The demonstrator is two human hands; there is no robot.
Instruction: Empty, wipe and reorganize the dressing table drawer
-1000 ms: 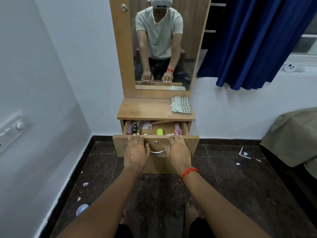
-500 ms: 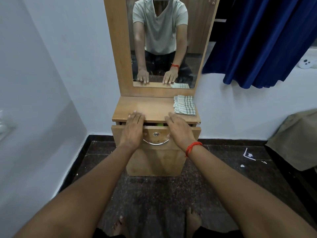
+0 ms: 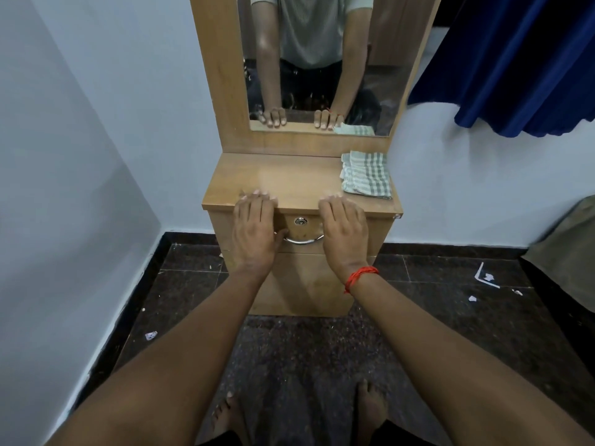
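Observation:
The wooden dressing table [image 3: 289,178] stands against the wall with its drawer [image 3: 301,228] pushed fully in; the contents are hidden. My left hand [image 3: 254,233] lies flat on the drawer front left of the metal handle [image 3: 304,241], fingertips over the tabletop's front edge. My right hand [image 3: 344,235], with a red thread at the wrist, lies flat to the right of the handle in the same way. Neither hand holds anything. A folded green-checked cloth [image 3: 367,175] rests on the tabletop's right side.
A mirror [image 3: 322,59] rises behind the tabletop. A blue curtain [image 3: 515,59] hangs at the upper right, and an olive-covered piece of furniture [image 3: 570,249] stands at the right edge. Paper scraps [image 3: 487,276] litter the dark floor; my bare feet [image 3: 370,410] stand in front.
The drawer went from open, showing bottles and tubes, to fully shut, pushed in by both hands. My hands slid forward with it and my view moved closer.

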